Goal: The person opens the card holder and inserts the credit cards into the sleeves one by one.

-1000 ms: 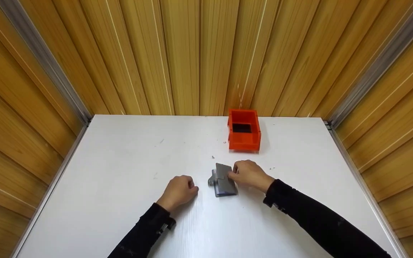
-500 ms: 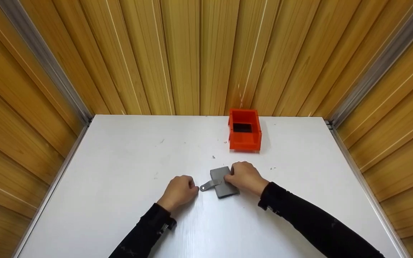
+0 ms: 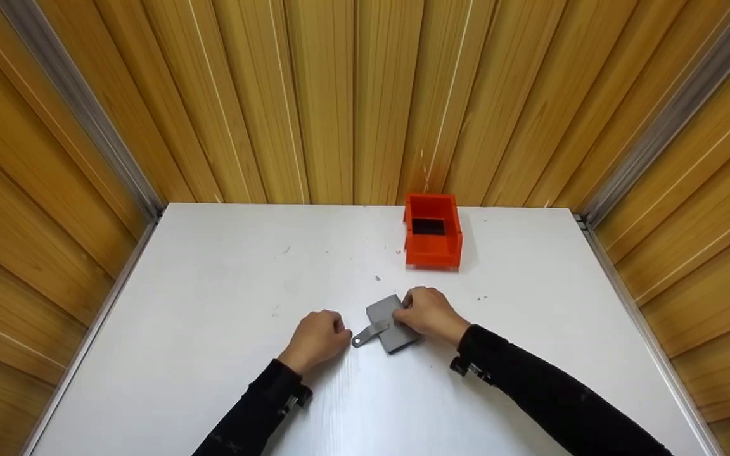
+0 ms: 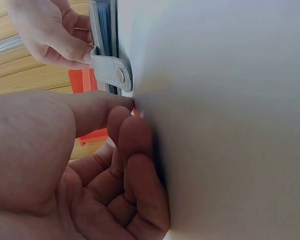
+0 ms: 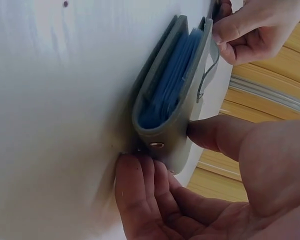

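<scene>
A small grey card holder (image 3: pixel 387 329) with a snap strap (image 3: pixel 370 333) lies on the white table, its strap sticking out to the left. Bluish clear sleeves (image 5: pixel 172 75) show between its covers in the right wrist view. My right hand (image 3: pixel 431 313) holds the spine side, thumb on the top cover and fingers curled at the spine's lower edge. Just left of the strap's end, my left hand (image 3: pixel 315 339) rests on the table with loosely curled fingers and nothing in them. In the left wrist view the strap's metal snap (image 4: pixel 121 75) is close to the left thumb, apart from it.
An orange-red open bin (image 3: pixel 433 250) with a dark patch inside stands behind the right hand, near the back wall. Wood-look panels (image 3: pixel 324 101) enclose the white table (image 3: pixel 232 266) at the back and sides. Small marks dot the tabletop.
The card holder's raised top cover has come down flat and its strap now points left. The holder has turned slightly, its strap nearer the left hand. The right hand shifted a little left; the left stayed.
</scene>
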Available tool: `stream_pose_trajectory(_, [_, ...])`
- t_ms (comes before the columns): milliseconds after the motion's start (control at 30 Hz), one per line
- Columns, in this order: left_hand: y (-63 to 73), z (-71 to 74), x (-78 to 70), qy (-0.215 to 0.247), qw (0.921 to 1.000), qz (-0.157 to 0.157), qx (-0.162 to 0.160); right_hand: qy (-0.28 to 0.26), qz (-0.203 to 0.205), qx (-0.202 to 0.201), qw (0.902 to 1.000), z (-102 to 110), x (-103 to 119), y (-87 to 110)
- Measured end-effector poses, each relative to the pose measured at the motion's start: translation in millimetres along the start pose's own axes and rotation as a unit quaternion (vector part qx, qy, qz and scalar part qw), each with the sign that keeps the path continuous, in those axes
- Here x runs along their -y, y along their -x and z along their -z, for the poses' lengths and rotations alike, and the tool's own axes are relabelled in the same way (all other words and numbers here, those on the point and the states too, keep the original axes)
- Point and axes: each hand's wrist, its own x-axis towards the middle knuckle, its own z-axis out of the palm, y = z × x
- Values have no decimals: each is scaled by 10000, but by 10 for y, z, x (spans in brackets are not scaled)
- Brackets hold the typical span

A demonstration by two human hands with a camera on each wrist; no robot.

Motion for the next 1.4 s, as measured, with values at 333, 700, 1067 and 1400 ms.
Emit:
stream_pose_trajectory(333, [29,72,-81,153,9999,-21,-14,-592,-123,52,9982,87,-42,-9])
stream_pose_trajectory(700, [44,100,-135,-40,10000,55,-51,-1079,205,-231,9937,399,-88,26])
stream_pose_trajectory(1067, [101,234,-337,-222,9985,374,337,-1006,938,-1031,9851,683,-79,96])
stream_pose_trajectory(1400, [103,220,-328,-186,9985,387,331,-544,1392,-1092,9827,490,-31,142])
